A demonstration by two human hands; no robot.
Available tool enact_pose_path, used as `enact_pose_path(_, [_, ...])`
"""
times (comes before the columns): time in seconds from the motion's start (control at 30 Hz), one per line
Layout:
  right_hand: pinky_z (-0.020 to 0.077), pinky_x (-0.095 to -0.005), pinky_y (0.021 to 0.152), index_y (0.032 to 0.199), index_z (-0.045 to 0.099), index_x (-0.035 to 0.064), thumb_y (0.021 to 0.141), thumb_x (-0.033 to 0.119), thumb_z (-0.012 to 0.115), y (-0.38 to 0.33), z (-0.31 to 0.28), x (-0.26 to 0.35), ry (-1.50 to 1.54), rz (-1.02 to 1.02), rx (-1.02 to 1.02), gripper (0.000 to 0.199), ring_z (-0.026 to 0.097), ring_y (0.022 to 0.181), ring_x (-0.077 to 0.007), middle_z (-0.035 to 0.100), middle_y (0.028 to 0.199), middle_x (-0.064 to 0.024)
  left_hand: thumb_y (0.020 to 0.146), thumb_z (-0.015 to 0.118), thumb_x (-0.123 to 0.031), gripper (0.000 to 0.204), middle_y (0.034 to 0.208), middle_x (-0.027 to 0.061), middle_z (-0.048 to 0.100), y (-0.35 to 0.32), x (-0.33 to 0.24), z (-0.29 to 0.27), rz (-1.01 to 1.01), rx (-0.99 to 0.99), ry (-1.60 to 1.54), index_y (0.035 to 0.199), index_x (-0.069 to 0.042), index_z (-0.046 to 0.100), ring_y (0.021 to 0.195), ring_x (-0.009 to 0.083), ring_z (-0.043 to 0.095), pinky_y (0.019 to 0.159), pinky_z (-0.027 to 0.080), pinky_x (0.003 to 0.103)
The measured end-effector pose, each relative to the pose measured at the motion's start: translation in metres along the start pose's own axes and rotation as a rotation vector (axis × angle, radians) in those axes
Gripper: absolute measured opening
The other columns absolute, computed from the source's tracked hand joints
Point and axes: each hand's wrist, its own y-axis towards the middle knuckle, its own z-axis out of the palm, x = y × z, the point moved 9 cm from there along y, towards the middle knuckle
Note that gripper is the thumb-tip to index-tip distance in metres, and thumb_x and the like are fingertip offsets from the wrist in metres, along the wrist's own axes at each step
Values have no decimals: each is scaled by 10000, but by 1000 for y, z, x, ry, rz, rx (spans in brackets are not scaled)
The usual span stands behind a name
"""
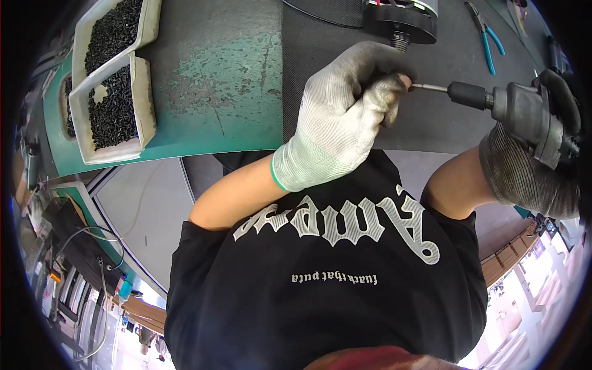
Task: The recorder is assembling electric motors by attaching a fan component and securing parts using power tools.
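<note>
In a dark-grey ribbed glove, my right hand (536, 160) grips a power screwdriver (524, 111) held sideways, its bit pointing left. The slim metal bit (431, 87) ends at the fingertips of my left hand (345, 111), which wears a whitish knit glove with a green cuff. Those fingers are pinched together around the bit's end; whatever small piece they may hold is hidden. Just beyond the left hand stands a round black device (401, 23) with a ribbed, spring-like neck (399, 42) toward me.
At the far left, white bins (147, 105) hold many small black screw-like parts. Blue-handled pliers (487, 43) lie at the far right. A dark mat (320, 49) covers part of the worn green bench top (216, 135). A thin black cable (320, 20) runs to the device.
</note>
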Motion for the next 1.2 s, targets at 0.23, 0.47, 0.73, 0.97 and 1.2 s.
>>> enact_pose_path(0.23, [499,-442,954,1215,560,60,909,163,630,-2,1,-2,-70,12,52,331,561,1125,-241,601,1194,-88,937,626,-159,244,850,72,603,5,10,2,-107,39,-126,1070,23,534,607,88,493,539,410,214])
enact_pose_path(0.47, [489,-431,921,1180,564,48,910,165,607,-4,4,-12,-72,68,1,297,548,1079,-244,594,1172,-104,951,607,-207,244,779,50,557,5,9,6,-164,97,38,1040,7,532,552,53,421,521,366,184])
enact_pose_path(0.73, [468,-380,821,1045,595,10,886,146,574,2,7,-31,-6,193,-127,211,521,936,-230,588,1085,-149,998,508,-321,264,753,1,480,-1,36,40,-635,467,-857,1032,-62,548,559,64,418,519,362,206])
enact_pose_path(0.97, [477,-368,781,1058,594,-21,914,148,529,4,16,-53,221,350,-88,231,516,844,-236,587,1070,-181,1002,504,-231,232,880,54,605,26,65,14,-468,73,-626,1093,-26,568,657,71,504,587,425,222])
enact_pose_path(1.2, [494,-328,747,1125,553,-18,922,164,529,-6,27,-65,484,485,-98,274,501,879,-235,563,1007,-148,988,515,-172,210,907,83,644,27,55,13,-428,-49,-189,1052,16,580,650,69,529,576,446,231])
